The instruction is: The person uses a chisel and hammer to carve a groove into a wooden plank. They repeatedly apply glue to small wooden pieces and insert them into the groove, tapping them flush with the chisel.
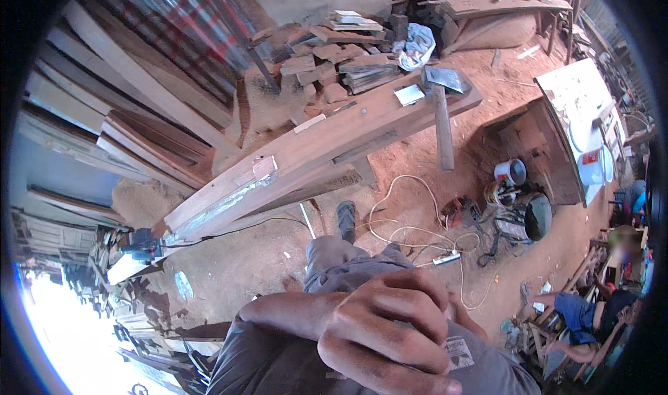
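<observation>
My left hand (390, 325) is raised close in front of my chest, its forearm crossing from the left. Its fingers are curled closed, and the inside of the grip is hidden from view. Just beyond it a strip of my right forearm (470, 320) shows next to my shirt; the right hand itself is hidden. Ahead lies a long wooden beam (299, 155) on a bench. Across its far right end rests a hammer (444, 127) with a wooden handle and a broad metal head. A small pale block (409, 95) lies beside the hammer head.
A dark power tool (145, 245) sits at the beam's left end. A pale cord (398, 181) loops over the dirt floor to a power strip (446, 258). Buckets (511, 172) stand by a wooden box (557, 151). Stacked offcuts (365, 71) lie behind; another person (584, 318) sits lower right.
</observation>
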Available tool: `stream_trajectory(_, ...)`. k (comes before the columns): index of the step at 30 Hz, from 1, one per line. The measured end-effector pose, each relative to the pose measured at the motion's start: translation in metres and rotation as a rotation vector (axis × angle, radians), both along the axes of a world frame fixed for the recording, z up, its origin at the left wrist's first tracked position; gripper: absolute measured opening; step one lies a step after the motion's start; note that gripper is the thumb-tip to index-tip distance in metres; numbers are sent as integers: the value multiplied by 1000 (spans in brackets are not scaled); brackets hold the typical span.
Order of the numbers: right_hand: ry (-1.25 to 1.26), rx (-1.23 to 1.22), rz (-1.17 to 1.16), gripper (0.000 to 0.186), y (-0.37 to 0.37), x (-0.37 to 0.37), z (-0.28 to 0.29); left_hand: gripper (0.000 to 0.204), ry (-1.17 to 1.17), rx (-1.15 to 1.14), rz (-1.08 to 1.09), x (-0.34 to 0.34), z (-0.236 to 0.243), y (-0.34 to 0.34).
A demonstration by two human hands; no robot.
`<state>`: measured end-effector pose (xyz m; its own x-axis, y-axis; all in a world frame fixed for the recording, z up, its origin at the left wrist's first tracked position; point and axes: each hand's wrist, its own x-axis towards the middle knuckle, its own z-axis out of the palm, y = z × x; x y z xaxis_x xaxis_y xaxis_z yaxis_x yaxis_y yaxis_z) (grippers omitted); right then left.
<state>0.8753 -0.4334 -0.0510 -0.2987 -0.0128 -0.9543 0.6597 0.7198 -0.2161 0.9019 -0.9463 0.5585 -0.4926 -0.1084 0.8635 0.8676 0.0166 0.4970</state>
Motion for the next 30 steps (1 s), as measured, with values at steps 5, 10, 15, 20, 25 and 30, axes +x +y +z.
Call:
stream_trajectory(5, 89, 83, -174, 27, 45, -33, -29, 17, 57, 7, -64, 3, 5, 34)
stream_trajectory(10, 289, -157, -364, 27, -47, -99, 34, 28, -38, -91, -640, -35, 8, 89)
stream_trajectory(15, 572, -145, -132, 35, -117, -130, 43, 26, -46, -338, -733, -51, 14, 103)
stream_trajectory(20, 307, -241, -341, 36, -74, -72, 43, 14, -375, -433, -578, -45, -14, 85)
stream_trajectory(25, 93, -298, -134, 37, -3, -26, 39, 17, -596, -393, -196, -18, -56, 72)
stream_trajectory(30, 103, -177, 13, 37, 9, -73, 64, 21, -646, -189, 91, 27, -93, 73)
